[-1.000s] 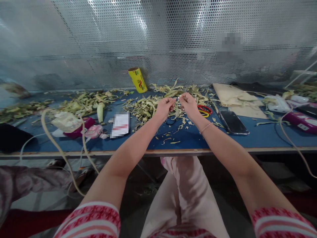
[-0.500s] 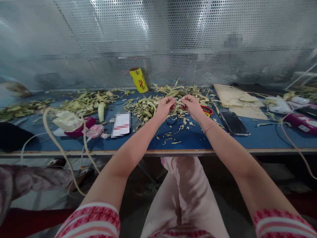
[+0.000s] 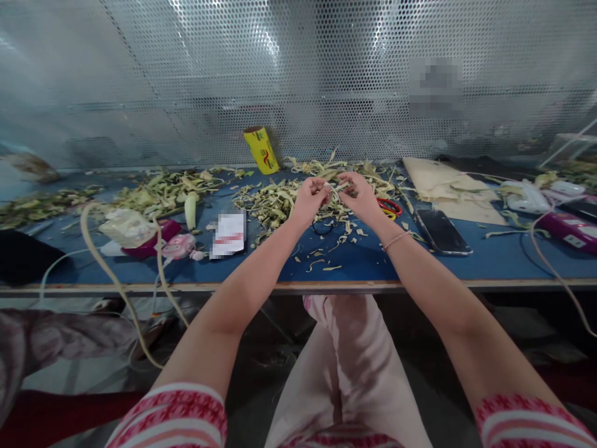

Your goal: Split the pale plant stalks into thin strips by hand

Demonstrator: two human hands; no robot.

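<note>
Above the pile of dried plant pieces point(image 3: 275, 202), my two hands are close together. My left hand point(image 3: 311, 198) is closed in a pinch, thumb against fingertips, on a small pale plant strip point(image 3: 328, 186). My right hand point(image 3: 358, 196) is just to the right of it, fingers curved and the thumb apart from them. Its fingertips are near the strip; whether they touch it is too small to tell. Pale, thin scraps point(image 3: 321, 261) lie on the blue tabletop point(image 3: 261, 269) below my hands. A red ring-shaped band point(image 3: 390, 206) lies beside my right wrist.
A phone point(image 3: 442, 231) and tan cardboard point(image 3: 448, 186) lie to the right. On the left are a white paper slip point(image 3: 228, 234), a pink item point(image 3: 180, 246), a hose point(image 3: 105, 267) and another plant heap point(image 3: 163, 193). A yellow tube point(image 3: 262, 150) leans against the perforated metal panel point(image 3: 298, 81).
The thumb and fingers of my right hand have parted and its fingertips have lifted slightly. My left hand has shifted a little upward, still pinched. Nothing else on the table has moved.
</note>
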